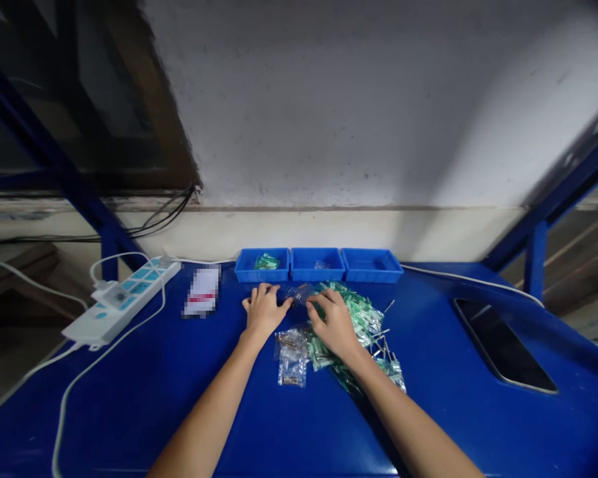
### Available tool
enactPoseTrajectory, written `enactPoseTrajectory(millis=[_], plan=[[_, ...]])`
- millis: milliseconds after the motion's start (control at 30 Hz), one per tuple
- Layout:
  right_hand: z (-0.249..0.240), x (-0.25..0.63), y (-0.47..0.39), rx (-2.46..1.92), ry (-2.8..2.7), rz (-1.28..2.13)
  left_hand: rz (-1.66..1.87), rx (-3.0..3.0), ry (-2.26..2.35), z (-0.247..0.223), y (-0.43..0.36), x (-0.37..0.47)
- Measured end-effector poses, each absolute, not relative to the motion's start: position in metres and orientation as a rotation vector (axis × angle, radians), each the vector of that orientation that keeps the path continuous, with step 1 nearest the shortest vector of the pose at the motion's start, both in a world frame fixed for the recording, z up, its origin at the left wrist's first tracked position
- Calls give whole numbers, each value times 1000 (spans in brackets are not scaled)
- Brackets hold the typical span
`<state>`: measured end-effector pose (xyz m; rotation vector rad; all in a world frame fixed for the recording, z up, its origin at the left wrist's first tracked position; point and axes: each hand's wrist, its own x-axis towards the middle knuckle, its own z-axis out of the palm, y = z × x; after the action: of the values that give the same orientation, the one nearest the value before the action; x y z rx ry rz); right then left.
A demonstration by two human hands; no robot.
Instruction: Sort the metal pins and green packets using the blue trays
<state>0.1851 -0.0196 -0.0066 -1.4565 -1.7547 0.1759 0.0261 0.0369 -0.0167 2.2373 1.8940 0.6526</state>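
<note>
Between my hands is a small clear plastic bag (299,292) with something small and dark in it. My left hand (264,311) has its thumb and fingers curled at the bag's left end. My right hand (335,322) pinches the right end, over a pile of green-and-clear small bags (363,315). Thin metal rods (380,346) stick out of the pile's right side. Just below the hands lie clear bags with brownish metal pieces (292,362).
Three blue bins stand along the back: the left bin (262,275) holds a green packet, the middle bin (317,274) a clear one, beside the right bin (372,275). A phone (503,345) lies at right. A power strip (124,302) with white cables and a blurred white card (202,292) are left.
</note>
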Motion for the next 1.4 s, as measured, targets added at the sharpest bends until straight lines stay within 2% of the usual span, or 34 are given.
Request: enactPoseTrajectory(millis=[167, 267, 433, 633, 833, 1000, 1133, 1300, 1400], plan=[[-8, 185, -18, -1453, -1757, 181, 827, 2070, 1766, -11, 41, 28], [-2, 184, -21, -1415, -1688, 221, 1072, 1971, 1460, -2, 34, 30], [15, 181, -27, -1232, -1256, 712, 1228, 1940, 905, 15, 19, 35], [14, 181, -22, -1083, -1020, 1026, 1147, 2021, 865, 15, 17, 36], [3, 183, -19, -1138, -1075, 908, 1065, 1963, 1038, 16, 20, 33], [2, 185, -20, -1129, -1330, 637, 992, 1590, 1064, 20, 14, 35], [1, 182, -23, -1167, -1426, 552, 891, 1392, 1015, 17, 13, 36], [-1, 180, -24, -1282, -1394, 476, 1084, 1444, 1014, 11, 18, 36], [3, 180, -24, -1258, -1321, 680, 1226, 1707, 1043, 12, 18, 34]])
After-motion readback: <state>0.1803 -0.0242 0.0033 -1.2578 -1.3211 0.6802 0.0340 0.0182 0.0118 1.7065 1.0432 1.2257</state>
